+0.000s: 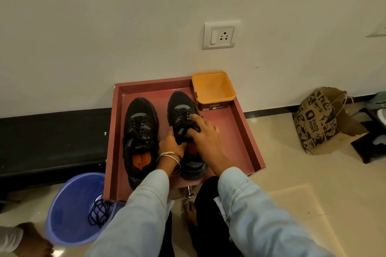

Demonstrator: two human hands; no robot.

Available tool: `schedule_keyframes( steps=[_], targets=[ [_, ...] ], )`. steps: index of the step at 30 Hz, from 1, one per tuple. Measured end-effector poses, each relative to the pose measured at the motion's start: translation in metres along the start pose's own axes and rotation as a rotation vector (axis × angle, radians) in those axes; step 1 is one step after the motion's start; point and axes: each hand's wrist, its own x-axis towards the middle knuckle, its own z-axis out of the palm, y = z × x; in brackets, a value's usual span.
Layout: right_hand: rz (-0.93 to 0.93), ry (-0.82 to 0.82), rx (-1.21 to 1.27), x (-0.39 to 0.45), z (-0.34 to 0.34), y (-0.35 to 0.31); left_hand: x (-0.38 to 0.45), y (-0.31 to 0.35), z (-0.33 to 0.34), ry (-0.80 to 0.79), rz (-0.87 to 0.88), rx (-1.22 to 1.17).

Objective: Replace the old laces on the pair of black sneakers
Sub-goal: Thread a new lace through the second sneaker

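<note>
Both black sneakers sit side by side in the red tray [248, 131], the left sneaker [140, 137] laced and untouched. My left hand [170, 145] pinches the tongue of the right sneaker [183, 119], while my right hand [205, 133] rests on its laces, fingers spread. A black lace [99, 210] hangs in the blue bucket [69, 215].

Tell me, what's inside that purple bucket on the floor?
A tangle of black laces lies in the purple bucket, against its right side. The rest of the visible interior looks bare. A light blue sleeve hides the bucket's right edge.
</note>
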Motion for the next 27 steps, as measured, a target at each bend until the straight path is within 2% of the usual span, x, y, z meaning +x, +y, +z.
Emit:
schedule_keyframes(
  steps=[4, 9, 11, 16, 18, 21, 27],
  targets=[
    [0.045, -0.208, -0.313, 0.014, -0.008, -0.002, 0.002, 0.002, 0.001, 0.004, -0.15, -0.136],
    [0.039, -0.239, -0.419, 0.025, -0.002, -0.002, -0.001, 0.006, 0.005, 0.105, -0.222, -0.234],
    [-0.003, -0.176, -0.383, 0.022, 0.0, 0.001, -0.002, 0.006, 0.007, 0.133, -0.245, -0.213],
    [-0.258, 0.172, -0.122, 0.014, 0.007, 0.015, -0.003, 0.012, 0.01, 0.143, -0.309, -0.162],
    [-0.324, 0.25, -0.056, 0.016, 0.008, 0.013, -0.002, 0.015, 0.011, 0.137, -0.338, -0.144],
    [-0.354, 0.258, 0.035, 0.021, 0.014, 0.01, 0.0, 0.017, 0.011, 0.139, -0.356, -0.119],
    [-0.256, 0.287, 0.199, 0.021, 0.012, 0.011, -0.001, 0.021, 0.009, 0.132, -0.384, -0.089]
  ],
)
